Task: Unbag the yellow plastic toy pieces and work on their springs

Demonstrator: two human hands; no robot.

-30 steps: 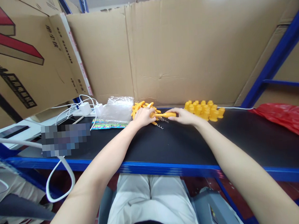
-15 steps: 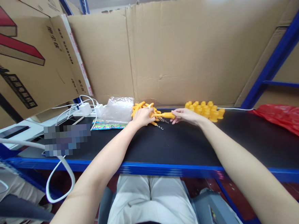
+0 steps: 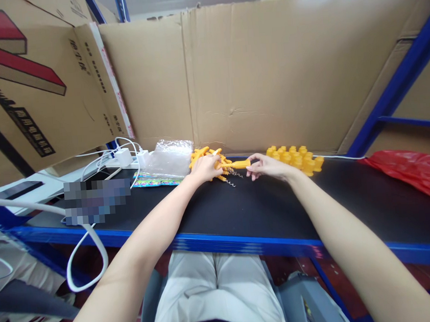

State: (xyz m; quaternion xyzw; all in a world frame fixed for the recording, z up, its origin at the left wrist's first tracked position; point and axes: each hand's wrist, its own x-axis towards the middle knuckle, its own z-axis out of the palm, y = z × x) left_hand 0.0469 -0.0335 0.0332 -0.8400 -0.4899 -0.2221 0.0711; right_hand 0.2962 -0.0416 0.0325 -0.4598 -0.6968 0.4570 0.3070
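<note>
Both my hands meet at the back of a black shelf top (image 3: 262,211). My left hand (image 3: 205,168) is closed over one end of a long orange plastic piece (image 3: 237,165), right beside a heap of similar orange sticks (image 3: 200,154). My right hand (image 3: 269,166) pinches the other end of the same piece with its fingertips. A few small metal springs (image 3: 231,181) lie on the black surface just below the piece. Behind my right hand sits a cluster of yellow plastic caps (image 3: 295,157).
A cardboard wall (image 3: 260,74) closes the back. A clear plastic bag (image 3: 168,157) over a colourful sheet, white chargers and cables (image 3: 122,156) lie at the left. A red plastic bag (image 3: 418,171) lies at the right. A blue frame edges the shelf front.
My right hand has drawn slightly away from the surface, going from resting over the piece's end to pinching it with the fingertips. My left hand has stayed in place.
</note>
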